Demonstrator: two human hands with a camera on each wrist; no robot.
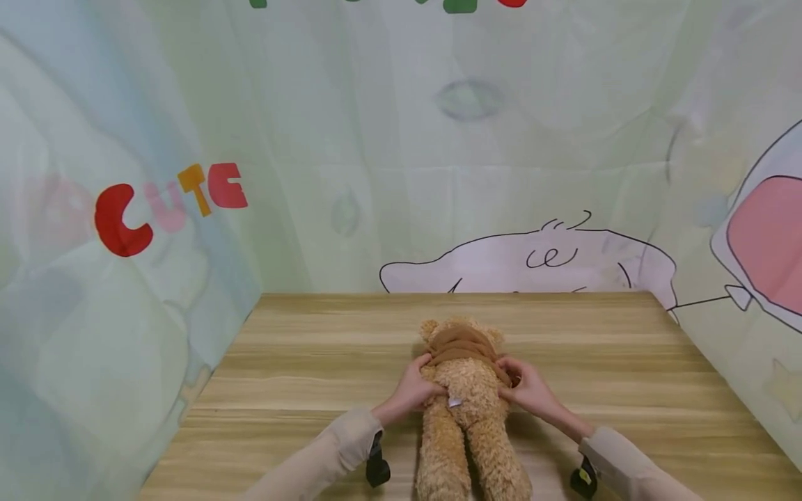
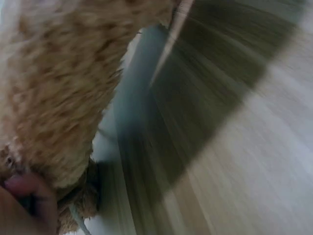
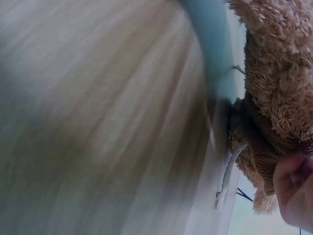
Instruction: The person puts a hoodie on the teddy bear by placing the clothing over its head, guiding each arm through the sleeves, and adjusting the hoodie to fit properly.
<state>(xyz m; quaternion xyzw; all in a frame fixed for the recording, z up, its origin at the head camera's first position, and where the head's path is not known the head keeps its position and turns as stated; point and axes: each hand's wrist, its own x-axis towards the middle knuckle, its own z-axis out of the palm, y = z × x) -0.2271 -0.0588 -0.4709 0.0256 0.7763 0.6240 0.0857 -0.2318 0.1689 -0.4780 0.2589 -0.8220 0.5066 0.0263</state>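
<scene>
A tan teddy bear [image 1: 466, 390] lies face down on the wooden table, its legs toward the near edge and a small white tag on its lower back. Bunched in folds around its neck and upper back is a brown top [image 1: 464, 344], with a pale drawstring [image 3: 229, 174] hanging from it in the right wrist view. On the bear's left side in the head view, my left hand [image 1: 415, 386] has curled fingers gripping the top's edge, thumb against the fur. Opposite it, my right hand [image 1: 529, 390] pinches the top's other edge. Fur hides some fingertips.
The wooden table [image 1: 313, 362] reaches back to a printed cloth backdrop [image 1: 351, 139], which also closes off both sides. Dark wrist straps [image 1: 377, 463] hang below the cuffs of both sleeves, beside the bear's legs.
</scene>
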